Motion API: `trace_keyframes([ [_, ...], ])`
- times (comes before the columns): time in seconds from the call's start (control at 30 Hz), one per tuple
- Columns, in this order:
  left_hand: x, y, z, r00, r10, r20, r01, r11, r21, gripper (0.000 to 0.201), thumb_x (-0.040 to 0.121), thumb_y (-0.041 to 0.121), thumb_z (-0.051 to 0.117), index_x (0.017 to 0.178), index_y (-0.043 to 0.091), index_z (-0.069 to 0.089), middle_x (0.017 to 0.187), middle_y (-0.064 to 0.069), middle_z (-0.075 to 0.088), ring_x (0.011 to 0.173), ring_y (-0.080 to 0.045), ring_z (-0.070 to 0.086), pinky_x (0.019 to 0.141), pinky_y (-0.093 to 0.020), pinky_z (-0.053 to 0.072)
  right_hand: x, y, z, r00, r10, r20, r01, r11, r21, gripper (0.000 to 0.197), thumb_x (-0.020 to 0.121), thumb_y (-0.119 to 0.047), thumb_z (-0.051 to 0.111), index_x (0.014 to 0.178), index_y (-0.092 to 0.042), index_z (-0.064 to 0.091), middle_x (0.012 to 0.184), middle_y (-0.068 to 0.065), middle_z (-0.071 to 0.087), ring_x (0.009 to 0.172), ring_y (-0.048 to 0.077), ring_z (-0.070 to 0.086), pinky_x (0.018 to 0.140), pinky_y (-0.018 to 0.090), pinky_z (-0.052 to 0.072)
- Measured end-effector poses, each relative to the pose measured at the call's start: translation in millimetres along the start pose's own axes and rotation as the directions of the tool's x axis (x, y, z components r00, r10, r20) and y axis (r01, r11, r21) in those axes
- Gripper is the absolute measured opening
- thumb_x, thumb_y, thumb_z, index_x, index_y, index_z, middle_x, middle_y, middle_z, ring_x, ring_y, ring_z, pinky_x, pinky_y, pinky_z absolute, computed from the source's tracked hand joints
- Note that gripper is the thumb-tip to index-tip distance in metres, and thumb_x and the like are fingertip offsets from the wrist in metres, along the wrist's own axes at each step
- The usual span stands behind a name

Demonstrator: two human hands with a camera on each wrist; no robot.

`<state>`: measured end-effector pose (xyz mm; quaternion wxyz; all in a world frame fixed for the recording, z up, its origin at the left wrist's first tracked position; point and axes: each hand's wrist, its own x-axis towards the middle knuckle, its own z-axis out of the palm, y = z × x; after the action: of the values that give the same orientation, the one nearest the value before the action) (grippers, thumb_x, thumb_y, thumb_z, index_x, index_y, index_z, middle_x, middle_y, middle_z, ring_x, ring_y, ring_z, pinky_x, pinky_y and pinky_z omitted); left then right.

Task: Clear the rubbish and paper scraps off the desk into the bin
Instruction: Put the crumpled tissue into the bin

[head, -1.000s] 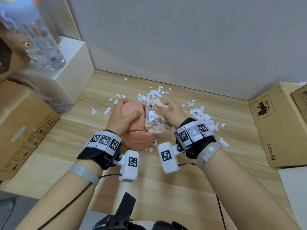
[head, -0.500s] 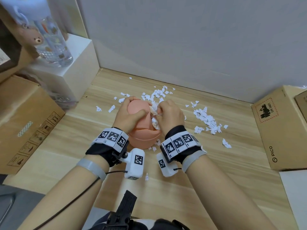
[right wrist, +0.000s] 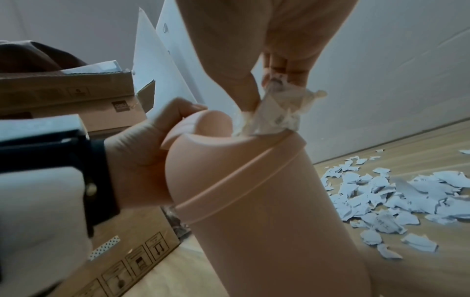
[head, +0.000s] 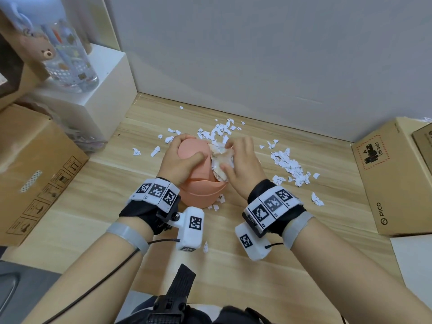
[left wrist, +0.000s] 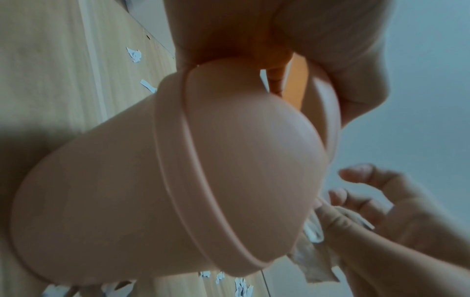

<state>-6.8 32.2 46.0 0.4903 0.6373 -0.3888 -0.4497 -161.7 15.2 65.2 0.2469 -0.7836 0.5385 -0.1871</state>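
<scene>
A pink swing-lid bin (head: pixel 203 190) stands mid-desk. My left hand (head: pixel 177 160) grips its domed lid (left wrist: pixel 254 150), thumb on the near side. My right hand (head: pixel 243 160) pinches a crumpled paper wad (head: pixel 221 160) at the bin's opening; in the right wrist view the paper wad (right wrist: pixel 274 112) sticks half out of the slot beside the lid. White paper scraps (head: pixel 289 164) lie in a heap to the bin's right. More scraps (head: pixel 217 132) lie behind the bin, and a few scraps (head: pixel 217 202) at its base.
A cardboard box (head: pixel 35 171) lines the desk's left side, and another cardboard box (head: pixel 392 174) the right. A white box (head: pixel 98 97) at the back left carries a clear bottle (head: pixel 67 54). A grey wall closes the back. One scrap (head: pixel 205 246) lies near the front edge.
My right hand pushed the wad down at the bin's opening and now lies flatter over it, with more of the wad showing. My left hand has stayed on the lid.
</scene>
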Motion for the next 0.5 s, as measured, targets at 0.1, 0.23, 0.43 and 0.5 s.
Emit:
trace_keyframes([
  [0.1,-1.5,2.2,-0.2,1.0,-0.003,0.021,0.003,1.0,-0.026,0.045,0.064,0.027,0.065,0.106,0.025,0.05,0.093,0.02,0.048,0.083,0.003,0.048,0.058,0.003,0.036,8.7,1.6,-3.6,0.992,0.114,0.047,-0.117,0.991,0.062,0.052,0.078,-0.011,0.067,0.123,-0.013,0.041,0.128,0.008,0.035,0.089,0.014,0.046,0.085,0.026,0.041],
  [0.23,-1.9,1.5,-0.5,0.999,-0.001,0.032,0.003,0.999,-0.044,0.046,0.066,0.025,0.067,0.109,0.024,0.05,0.098,0.016,0.049,0.085,0.004,0.047,0.058,0.004,0.035,22.0,7.3,-5.3,0.938,0.302,0.169,-0.324,0.939,0.118,0.037,0.078,-0.021,0.066,0.11,-0.02,0.048,0.101,0.003,0.053,0.086,0.017,0.048,0.073,0.029,0.039],
  [0.43,-3.6,2.1,0.8,0.999,0.004,0.039,-0.001,0.998,-0.063,0.049,0.059,0.028,0.06,0.107,0.024,0.049,0.095,0.021,0.047,0.084,0.004,0.048,0.056,0.004,0.035,23.8,0.1,3.6,0.966,0.258,0.003,-0.257,0.966,-0.021,0.021,0.071,-0.01,0.062,0.074,-0.022,0.045,0.077,-0.002,0.053,0.076,0.025,0.052,0.062,0.03,0.036],
  [0.5,-3.9,2.3,1.6,0.999,0.014,0.031,-0.012,0.998,-0.065,0.045,0.063,0.025,0.064,0.106,0.023,0.049,0.095,0.024,0.046,0.083,0.006,0.048,0.058,0.004,0.034,23.3,-2.9,6.4,0.984,0.178,-0.006,-0.177,0.976,-0.13,0.019,0.073,-0.007,0.056,0.068,-0.022,0.046,0.074,-0.001,0.054,0.078,0.029,0.057,0.061,0.03,0.035],
])
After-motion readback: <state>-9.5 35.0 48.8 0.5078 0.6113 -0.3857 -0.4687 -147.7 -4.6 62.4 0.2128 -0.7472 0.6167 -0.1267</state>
